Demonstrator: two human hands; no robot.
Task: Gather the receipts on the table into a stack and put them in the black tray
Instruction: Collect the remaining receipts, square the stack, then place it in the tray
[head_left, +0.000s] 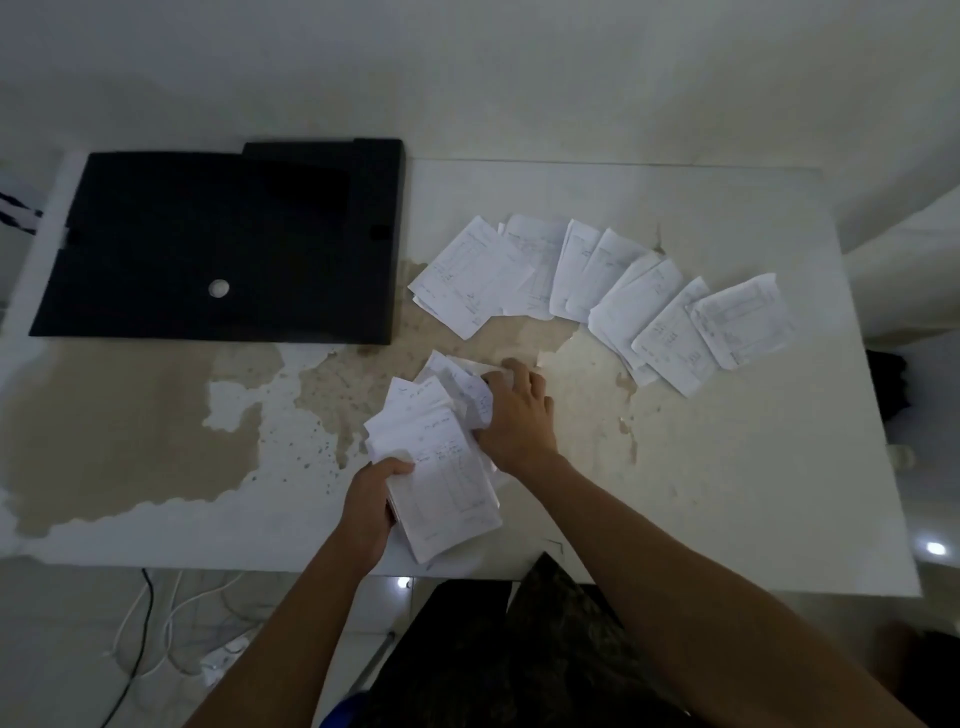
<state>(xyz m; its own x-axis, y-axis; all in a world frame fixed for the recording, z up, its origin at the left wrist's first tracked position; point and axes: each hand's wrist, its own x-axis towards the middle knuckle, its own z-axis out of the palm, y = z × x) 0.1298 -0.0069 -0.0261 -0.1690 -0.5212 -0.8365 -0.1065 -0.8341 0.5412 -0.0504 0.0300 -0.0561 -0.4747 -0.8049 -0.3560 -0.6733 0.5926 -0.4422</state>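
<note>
A loose stack of white receipts (441, 467) lies near the table's front edge, fanned and uneven. My left hand (371, 506) grips its lower left corner. My right hand (517, 410) presses on the stack's upper right side, fingers curled over the top sheets. Several more receipts (597, 280) lie spread in an arc across the right half of the table, overlapping each other. The black tray (208, 244) sits flat at the table's far left, holding no receipts, with a small round silver spot on its floor.
The white table (727, 493) has a worn, peeling brown patch in its middle and left. A wall stands right behind it. Cables lie on the floor under the front left edge. A dark object sits past the right edge.
</note>
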